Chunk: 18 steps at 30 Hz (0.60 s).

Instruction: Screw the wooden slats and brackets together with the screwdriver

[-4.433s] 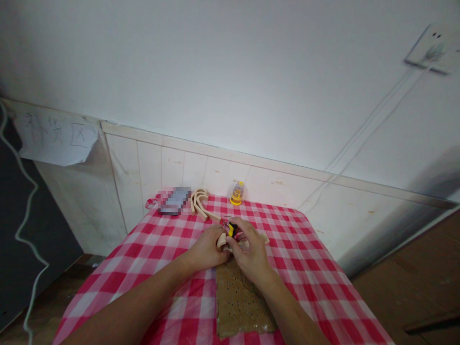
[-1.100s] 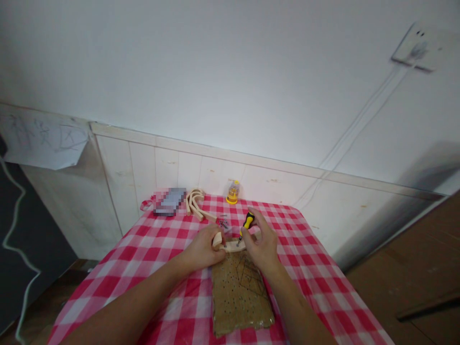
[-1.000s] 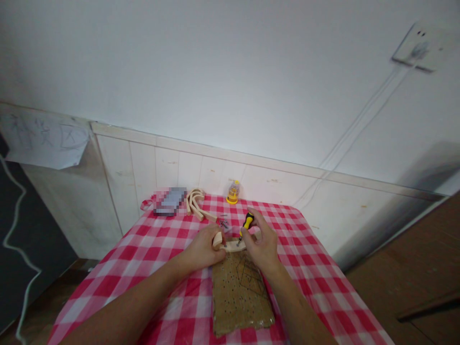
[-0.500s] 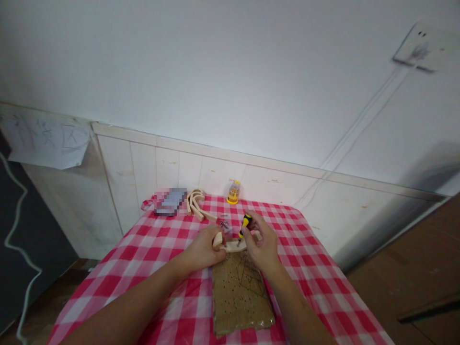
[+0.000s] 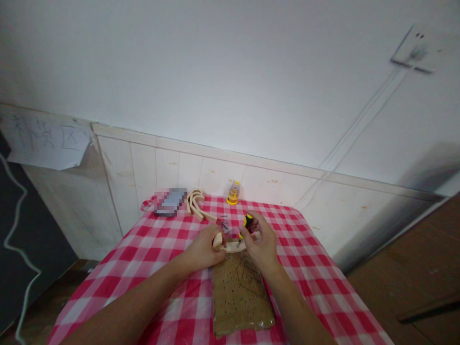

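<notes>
My left hand (image 5: 205, 247) is closed round the left end of a pale curved wooden piece (image 5: 233, 247), which lies across the far end of a cardboard sheet (image 5: 240, 297) dotted with holes. In my right hand (image 5: 262, 239) is a yellow and black screwdriver (image 5: 246, 224), tilted, its tip down at a screw in the wooden piece. A second screw shows near my left fingers. Behind my hands, a few loose screws (image 5: 223, 224) lie on the cloth.
Red and white checked cloth (image 5: 168, 306) covers the table. At the back are a phone (image 5: 170, 202), several curved wooden pieces (image 5: 196, 205) and a clear yellow-based container (image 5: 233, 193) near the panelled wall. Cables (image 5: 362, 120) run down from a wall socket (image 5: 413, 50).
The screwdriver's handle has turned slightly and my right fingers have shifted a little on it. My left hand and the wooden piece have stayed in place.
</notes>
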Each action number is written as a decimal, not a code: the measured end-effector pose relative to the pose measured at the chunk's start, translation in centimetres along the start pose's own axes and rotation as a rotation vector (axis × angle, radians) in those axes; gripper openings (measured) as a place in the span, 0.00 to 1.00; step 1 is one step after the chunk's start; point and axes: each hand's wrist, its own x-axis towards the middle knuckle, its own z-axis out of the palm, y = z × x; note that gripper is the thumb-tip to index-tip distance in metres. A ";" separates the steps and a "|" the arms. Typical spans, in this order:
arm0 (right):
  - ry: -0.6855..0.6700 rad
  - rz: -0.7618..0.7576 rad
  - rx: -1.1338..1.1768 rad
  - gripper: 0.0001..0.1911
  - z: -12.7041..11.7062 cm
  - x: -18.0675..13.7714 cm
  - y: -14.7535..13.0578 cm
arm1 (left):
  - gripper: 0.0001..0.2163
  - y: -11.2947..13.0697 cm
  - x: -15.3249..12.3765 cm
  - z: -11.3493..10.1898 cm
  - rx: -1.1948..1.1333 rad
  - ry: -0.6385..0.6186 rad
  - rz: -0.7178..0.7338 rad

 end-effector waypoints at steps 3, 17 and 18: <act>0.012 0.003 -0.015 0.18 0.0 0.1 -0.2 | 0.08 -0.2 0.0 0.0 -0.001 -0.004 -0.001; 0.048 0.021 -0.040 0.19 0.1 0.0 -0.5 | 0.07 0.0 0.0 0.1 0.000 0.006 -0.014; 0.049 0.017 -0.047 0.20 0.1 0.0 -0.5 | 0.07 0.0 0.0 0.1 -0.005 0.005 -0.015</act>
